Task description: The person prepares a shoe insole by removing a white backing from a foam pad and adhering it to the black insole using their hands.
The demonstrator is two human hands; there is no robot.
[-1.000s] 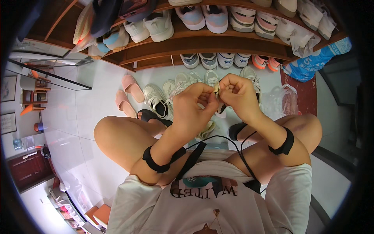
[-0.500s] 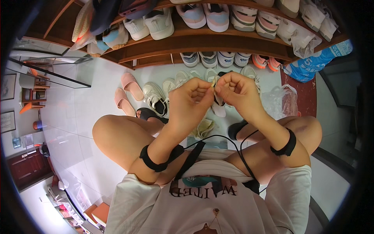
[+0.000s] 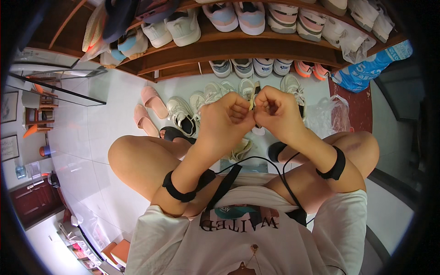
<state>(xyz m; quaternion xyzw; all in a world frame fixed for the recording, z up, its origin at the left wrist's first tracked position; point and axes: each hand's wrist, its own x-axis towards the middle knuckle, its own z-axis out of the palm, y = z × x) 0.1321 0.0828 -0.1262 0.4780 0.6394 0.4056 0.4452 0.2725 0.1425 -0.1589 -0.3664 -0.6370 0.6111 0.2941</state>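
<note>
Left hand [image 3: 227,120] and right hand [image 3: 276,110] knuckle to knuckle above the knees, fingers curled tight, pinching a thin pale shoelace [image 3: 251,99] between them. Pale sneakers [image 3: 183,114] and pink slippers [image 3: 149,110] on the white floor just beyond. Wooden shoe rack [image 3: 256,46] further back.

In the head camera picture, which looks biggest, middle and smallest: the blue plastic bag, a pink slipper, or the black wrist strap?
1. Blue plastic bag.
2. Pink slipper.
3. Black strap on the left wrist; it sits nearer the camera, so the last two are unsure.
</note>
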